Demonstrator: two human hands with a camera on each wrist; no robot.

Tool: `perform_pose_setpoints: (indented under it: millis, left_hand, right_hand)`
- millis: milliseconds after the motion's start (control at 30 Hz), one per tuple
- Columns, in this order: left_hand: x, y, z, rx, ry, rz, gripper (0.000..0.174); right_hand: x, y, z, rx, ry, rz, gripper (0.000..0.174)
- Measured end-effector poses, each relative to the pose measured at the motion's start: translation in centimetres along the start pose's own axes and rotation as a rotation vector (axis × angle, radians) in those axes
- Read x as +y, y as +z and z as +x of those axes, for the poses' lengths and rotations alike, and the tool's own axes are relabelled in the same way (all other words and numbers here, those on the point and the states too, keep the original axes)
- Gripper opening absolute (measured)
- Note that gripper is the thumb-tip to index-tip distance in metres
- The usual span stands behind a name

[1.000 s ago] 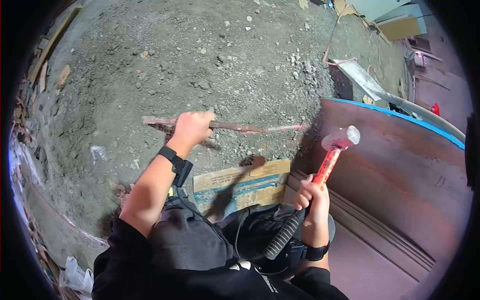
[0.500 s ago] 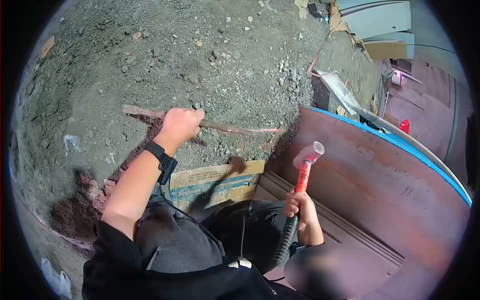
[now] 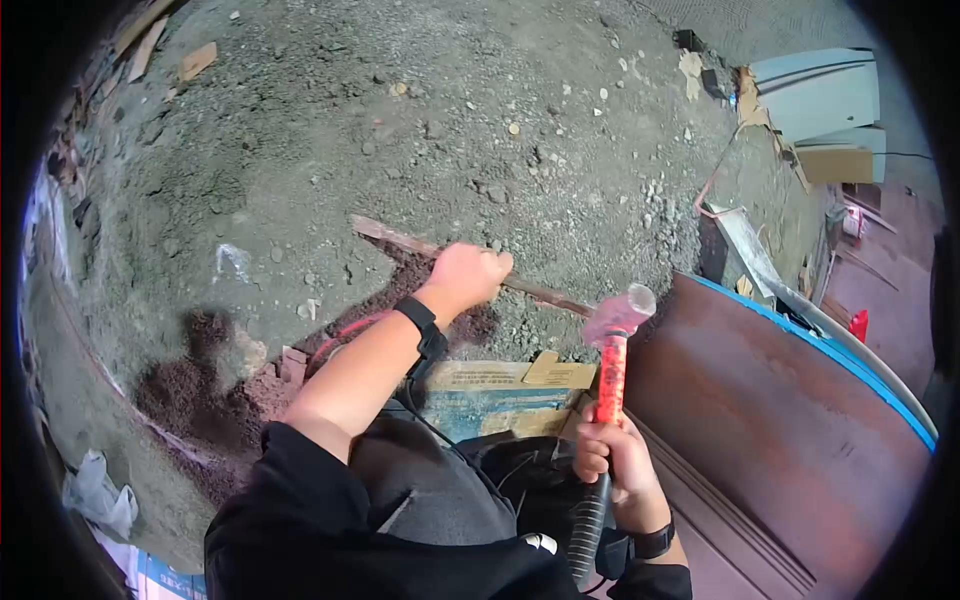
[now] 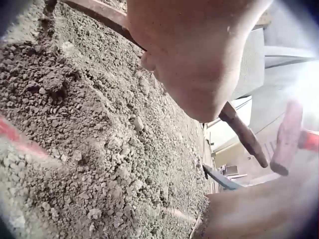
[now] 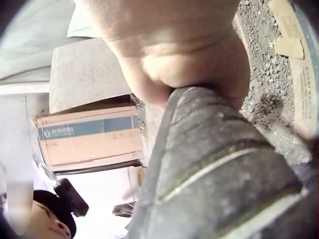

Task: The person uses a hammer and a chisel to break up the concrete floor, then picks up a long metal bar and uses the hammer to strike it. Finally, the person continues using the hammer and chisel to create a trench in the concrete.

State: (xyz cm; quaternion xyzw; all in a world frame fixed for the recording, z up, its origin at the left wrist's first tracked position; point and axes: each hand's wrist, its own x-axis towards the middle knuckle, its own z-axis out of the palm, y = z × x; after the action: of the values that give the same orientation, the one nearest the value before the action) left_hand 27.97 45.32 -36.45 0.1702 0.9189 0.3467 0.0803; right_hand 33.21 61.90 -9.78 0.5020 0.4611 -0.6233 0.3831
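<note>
My left hand [image 3: 470, 277] grips a long rusty steel chisel [image 3: 395, 238] around its middle, over grey gravelly ground. The chisel's flat end points left, away from the hammer. In my right hand [image 3: 615, 455] is a hammer [image 3: 620, 312], held upright by its red and black handle. Its dusty head overlaps the chisel's right end in the head view. From the left wrist, the chisel's narrow end [image 4: 246, 134] faces the hammer head [image 4: 289, 137], a small gap between them. The ribbed black grip [image 5: 214, 164] fills the right wrist view below the palm.
A brownish panel with a blue edge [image 3: 800, 350] stands at the right. Flattened cardboard [image 3: 500, 395] lies before my knees. Darker loose soil [image 3: 215, 400] and a plastic bag [image 3: 100, 495] are at the left. Boards and boxes [image 3: 835, 160] stand at the far right.
The hammer head has moved left toward the chisel's right end and now overlaps it in the head view. The head view has shifted. Both hands keep their holds.
</note>
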Motion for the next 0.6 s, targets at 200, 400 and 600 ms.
perform_pose_setpoints:
  millis: [200,400,600]
  left_hand:
    - [0.1,0.3,-0.8,-0.040,0.018,0.049,0.016]
    - [1.0,-0.3,-1.6,-0.029,0.048,0.043,0.022]
    - [1.8,-3.2,-2.1,0.220,0.090,-0.106,0.016]
  right_hand:
    - [-3.8,-4.3,3.2,-0.156,0.023,0.582,0.014]
    - [-5.5,-6.4,7.8,-0.140,0.131,0.609,0.013]
    - [-7.1,-5.9,7.7,-0.202,-0.127,0.380,0.044]
